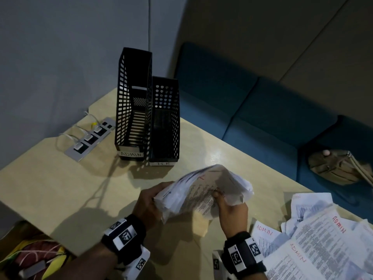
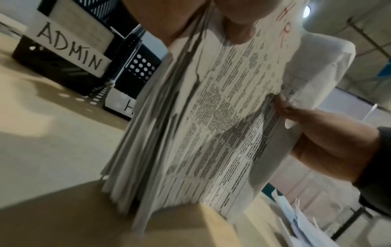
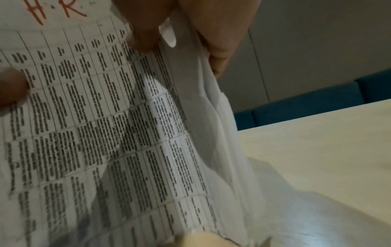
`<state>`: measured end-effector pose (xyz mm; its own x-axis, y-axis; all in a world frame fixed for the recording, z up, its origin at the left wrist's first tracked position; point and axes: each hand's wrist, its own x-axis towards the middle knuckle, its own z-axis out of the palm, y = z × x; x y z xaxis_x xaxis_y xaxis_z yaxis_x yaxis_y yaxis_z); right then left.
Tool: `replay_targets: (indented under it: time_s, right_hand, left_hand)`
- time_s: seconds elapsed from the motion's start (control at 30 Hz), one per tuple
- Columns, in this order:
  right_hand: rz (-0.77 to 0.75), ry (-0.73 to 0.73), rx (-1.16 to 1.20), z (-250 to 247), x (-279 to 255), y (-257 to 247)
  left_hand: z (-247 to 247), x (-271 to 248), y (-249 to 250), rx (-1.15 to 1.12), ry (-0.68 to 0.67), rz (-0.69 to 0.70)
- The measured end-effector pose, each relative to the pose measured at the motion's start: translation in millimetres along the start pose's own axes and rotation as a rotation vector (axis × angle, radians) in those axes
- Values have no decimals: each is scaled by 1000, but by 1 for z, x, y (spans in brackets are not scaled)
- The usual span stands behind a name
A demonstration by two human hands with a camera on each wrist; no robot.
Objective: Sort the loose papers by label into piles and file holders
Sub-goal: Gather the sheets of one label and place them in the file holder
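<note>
On a tan table (image 1: 60, 188), black holders marked ADMIN (image 1: 132, 106) and HR (image 1: 165, 122) stand side by side, openings up for filing. Just before them, the left hand (image 1: 149, 203) and right hand (image 1: 232, 211) grip a red-lettered HR stack (image 1: 201, 190) above the table, fingers (image 3: 146, 33) curled round its edges, apparently squaring it; ADMIN sheets (image 1: 323, 245) lie heaped at right.

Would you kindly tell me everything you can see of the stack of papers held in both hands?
The thick stack of white printed papers is bent and fanned, its lower edge near or on the beige table before the black holders. The facing sheet bears a ruled table of dark text and a red handwritten "H.R" at its top. The left hand grips its left edge; the right hand pinches its right side, parting sheets.
</note>
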<state>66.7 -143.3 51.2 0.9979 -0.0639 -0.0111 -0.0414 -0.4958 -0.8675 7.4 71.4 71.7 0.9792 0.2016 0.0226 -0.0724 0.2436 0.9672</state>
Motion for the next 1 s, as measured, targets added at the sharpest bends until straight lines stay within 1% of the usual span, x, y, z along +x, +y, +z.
replay_targets:
  time_s: [0.03, 0.07, 0.1, 0.13, 0.17, 0.2, 0.23, 0.3, 0.33, 0.37, 0.4, 0.47, 0.53, 0.6, 0.73, 0.8, 0.9, 1.0]
  right_hand:
    - [-9, -37, -32, 1, 1, -1]
    - [-22, -76, -57, 1, 3, -3]
    - [-43, -123, -81, 2, 6, -3]
    - [-47, -180, -103, 4, 9, -3]
    - [-26, -256, -126, 7, 11, -2]
    - [1, -343, -141, 9, 13, -2]
    - [42, -432, -152, 11, 14, -2]
    - [91, -558, -130, 16, 15, -1]
    - [72, -591, -115, 20, 15, -3]
    - [45, -586, -114, 23, 13, -4]
    - [22, -556, -126, 27, 13, -5]
    - [1, -490, -176, 36, 14, -10]
    - [1, -465, -215, 46, 16, -18]
    - [-7, -447, -251, 55, 17, -27]
    - [-83, -410, -342, 63, 18, -48]
    - [-114, -411, -380, 66, 17, -62]
    - [-129, -444, -434, 72, 17, -79]
    - [-70, -481, -378, 77, 25, -90]
  left_hand:
    - [-3, 3, -7, -131, -91, 177]
    - [-11, 12, -4, 29, -72, -4]
    - [-2, 22, -4, 42, -41, -111]
    - [-14, 22, -16, 242, 296, -171]
    - [-22, 25, -18, 227, 323, -174]
    - [-31, 23, -16, 229, 312, -218]
    - [-32, 35, -15, 243, 346, -240]
    - [-44, 46, -13, 172, 420, -217]
    - [-49, 50, -12, 147, 422, -218]
    - [-55, 51, -14, 178, 411, -207]
    - [-60, 51, -17, 223, 409, -230]
    - [-69, 49, -27, 351, 415, -337]
    - [-73, 46, -39, 470, 412, -423]
    - [-73, 42, -50, 552, 373, -457]
    - [-71, 37, -60, 602, 272, -483]
    - [-68, 37, -58, 604, 220, -488]
    - [-60, 42, -47, 573, 156, -443]
    - [-52, 45, -33, 385, 62, -343]
